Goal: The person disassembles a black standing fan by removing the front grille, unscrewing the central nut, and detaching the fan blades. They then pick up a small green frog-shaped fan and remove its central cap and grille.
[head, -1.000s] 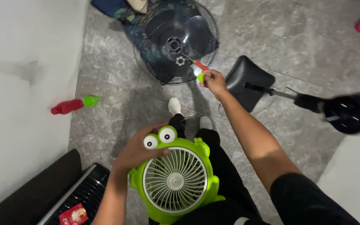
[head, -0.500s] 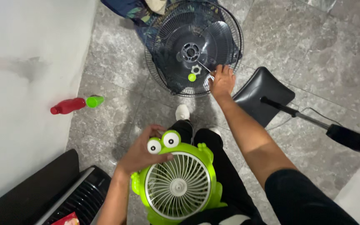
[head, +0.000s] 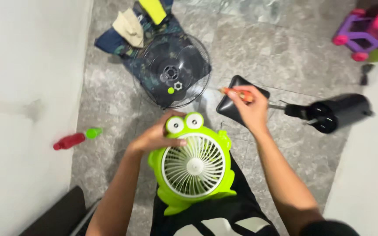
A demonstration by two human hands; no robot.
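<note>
A small green frog-shaped fan (head: 193,168) with a white grille rests on my lap. My left hand (head: 157,135) grips its top edge beside the two round eyes. My right hand (head: 251,109) is raised to the right of the fan and holds an orange-handled screwdriver (head: 237,92). On the floor ahead lies a large black fan guard with blades (head: 171,70); a small green knob (head: 170,90) and a white nut (head: 178,85) lie on it.
A black stand-fan base (head: 235,102) and its dark motor head (head: 340,111) lie on the grey tile floor to the right. A red bottle with a green cap (head: 76,139) lies left. Cloths (head: 130,26) are behind the guard; a pink-and-purple toy (head: 368,30) stands at top right.
My right hand left the green knob on the big fan guard and pulled back toward the small fan, still with the screwdriver. The camera view shifted and the small fan sits higher in view.
</note>
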